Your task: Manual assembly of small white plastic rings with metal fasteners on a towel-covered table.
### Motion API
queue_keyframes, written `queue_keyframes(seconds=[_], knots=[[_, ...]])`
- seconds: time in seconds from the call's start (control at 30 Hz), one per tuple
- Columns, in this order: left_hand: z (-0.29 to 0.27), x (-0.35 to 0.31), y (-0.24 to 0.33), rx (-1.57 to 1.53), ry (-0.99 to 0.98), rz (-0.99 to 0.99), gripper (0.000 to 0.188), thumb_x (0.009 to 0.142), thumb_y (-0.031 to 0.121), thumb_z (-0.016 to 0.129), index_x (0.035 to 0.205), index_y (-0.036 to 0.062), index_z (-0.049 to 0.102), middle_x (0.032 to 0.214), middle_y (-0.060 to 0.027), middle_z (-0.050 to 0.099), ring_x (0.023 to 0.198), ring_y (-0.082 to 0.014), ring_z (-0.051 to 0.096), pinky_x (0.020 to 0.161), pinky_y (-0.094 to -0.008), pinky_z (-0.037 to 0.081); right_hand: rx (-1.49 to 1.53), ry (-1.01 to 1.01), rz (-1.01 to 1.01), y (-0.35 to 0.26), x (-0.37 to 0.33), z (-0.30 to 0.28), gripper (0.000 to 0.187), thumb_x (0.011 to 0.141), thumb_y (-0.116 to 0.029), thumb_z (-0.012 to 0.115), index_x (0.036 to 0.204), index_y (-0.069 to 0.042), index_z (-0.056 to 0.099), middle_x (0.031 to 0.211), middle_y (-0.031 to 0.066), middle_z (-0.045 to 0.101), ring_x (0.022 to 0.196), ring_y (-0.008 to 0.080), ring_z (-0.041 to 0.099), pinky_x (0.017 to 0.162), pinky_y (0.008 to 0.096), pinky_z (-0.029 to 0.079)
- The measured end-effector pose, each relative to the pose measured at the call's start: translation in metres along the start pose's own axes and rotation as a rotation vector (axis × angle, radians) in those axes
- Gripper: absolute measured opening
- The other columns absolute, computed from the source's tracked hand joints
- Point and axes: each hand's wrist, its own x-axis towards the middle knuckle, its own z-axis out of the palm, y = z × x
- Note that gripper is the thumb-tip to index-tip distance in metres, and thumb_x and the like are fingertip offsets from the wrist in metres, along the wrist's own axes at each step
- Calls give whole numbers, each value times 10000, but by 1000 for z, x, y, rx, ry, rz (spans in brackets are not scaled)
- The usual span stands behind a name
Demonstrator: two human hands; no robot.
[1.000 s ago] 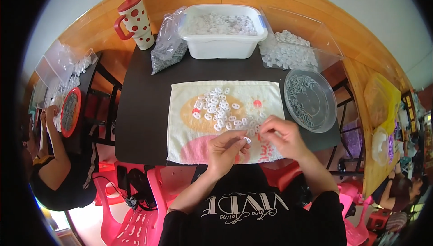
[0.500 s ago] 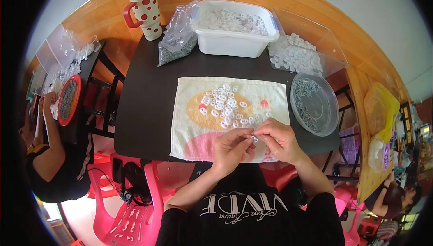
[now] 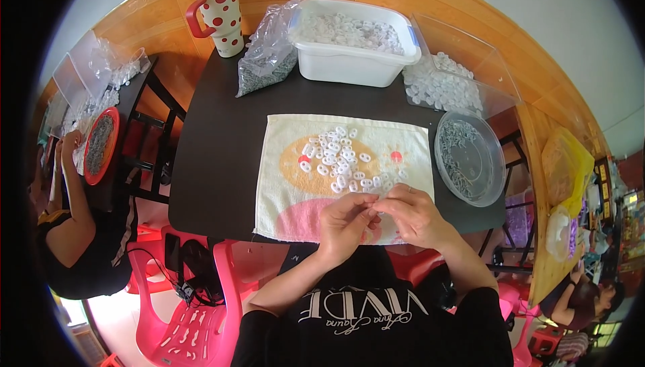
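Over the near edge of a cream hand towel (image 3: 274, 172), both my hands meet with fingertips together. My left hand (image 3: 344, 224) is closed in a pinch on a small white two-holed plastic piece, mostly hidden behind the fingers. My right hand (image 3: 415, 218) is also closed, thumb and forefinger pressed against the left fingertips; what lies between them is too small to make out. Just beyond my hands, a loose pile of white two-holed plastic pieces (image 3: 331, 148) spreads across the towel, several lying close to my right knuckles.
Behind the towel stand a bag of small grey parts (image 3: 265, 71), a white tub of white pieces (image 3: 349, 68) and a clear bin (image 3: 443, 88). A round clear dish (image 3: 490, 182) holds grey parts at right. A spotted tumbler (image 3: 222, 17) stands far left. Another person (image 3: 74, 226) works at left.
My right hand has turned and closed in over the left fingertips, covering the white piece that showed more before. The view has shifted slightly; the pile looks the same.
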Motion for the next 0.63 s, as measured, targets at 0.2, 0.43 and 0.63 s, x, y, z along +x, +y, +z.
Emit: queue_keyframes(seconds=[0.2,0.43,0.63], knots=[[1,3,1,-3,-13,78,190,922,-91,600,1084,-26,676,925,-67,674,780,-128,669,669,-249,552,133,129,345,15,-18,-16,274,841,68,627,1105,-1,648,899,99,644,774,193,647,688,299,516],[-2,2,2,-75,-6,49,169,919,-95,600,1044,-18,683,926,-70,653,774,-136,663,660,-243,535,-189,83,381,32,-21,-16,217,813,59,612,1021,7,645,869,135,599,769,297,614,679,357,488],[-3,3,0,-5,-27,113,281,930,-81,596,1178,24,676,1014,-72,654,826,-138,668,658,-247,539,-381,-94,459,31,-18,-12,313,783,-2,616,1084,-60,677,945,150,582,930,341,602,781,421,501]])
